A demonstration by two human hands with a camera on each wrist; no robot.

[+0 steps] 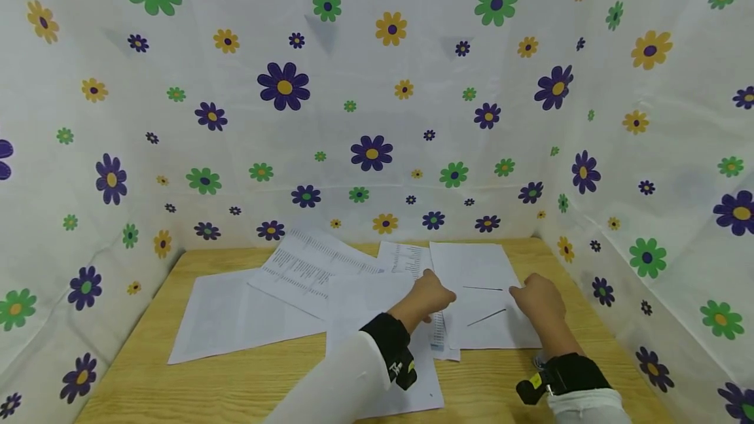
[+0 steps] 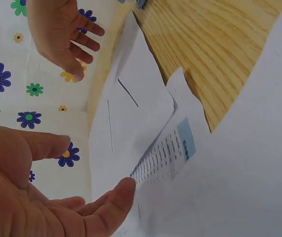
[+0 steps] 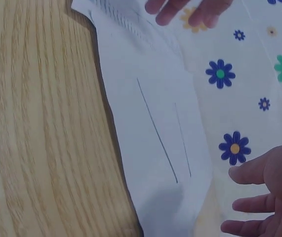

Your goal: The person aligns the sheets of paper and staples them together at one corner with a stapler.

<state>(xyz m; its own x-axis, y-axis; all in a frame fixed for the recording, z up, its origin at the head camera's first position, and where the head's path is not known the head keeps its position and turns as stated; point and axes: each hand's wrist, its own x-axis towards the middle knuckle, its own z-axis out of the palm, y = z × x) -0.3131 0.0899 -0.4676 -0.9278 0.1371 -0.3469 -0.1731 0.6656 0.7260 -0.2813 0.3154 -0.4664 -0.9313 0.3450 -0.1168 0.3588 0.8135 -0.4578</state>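
A white sheet (image 1: 471, 260) at the right carries two thin, dark, straight lines (image 1: 485, 317); I cannot tell whether they are drawn or are slim objects lying there. My left hand (image 1: 427, 294) hovers over the sheet's left side, thumb and fingers apart, as the left wrist view shows, and nothing between them. Beyond the sheet's right edge is my right hand (image 1: 542, 305), its fingers (image 3: 253, 203) loosely extended and holding nothing. Partly under the lined sheet lies a printed page (image 2: 160, 153) with a blue patch.
Another white sheet (image 1: 353, 296) lies below my left forearm. Further left are a text-covered page (image 1: 300, 264) and a pale sheet (image 1: 235, 313), overlapping. A small shiny object (image 1: 538, 360) sits by my right wrist on the wooden table (image 1: 206, 391). Flowered cloth (image 1: 377, 110) surrounds the table.
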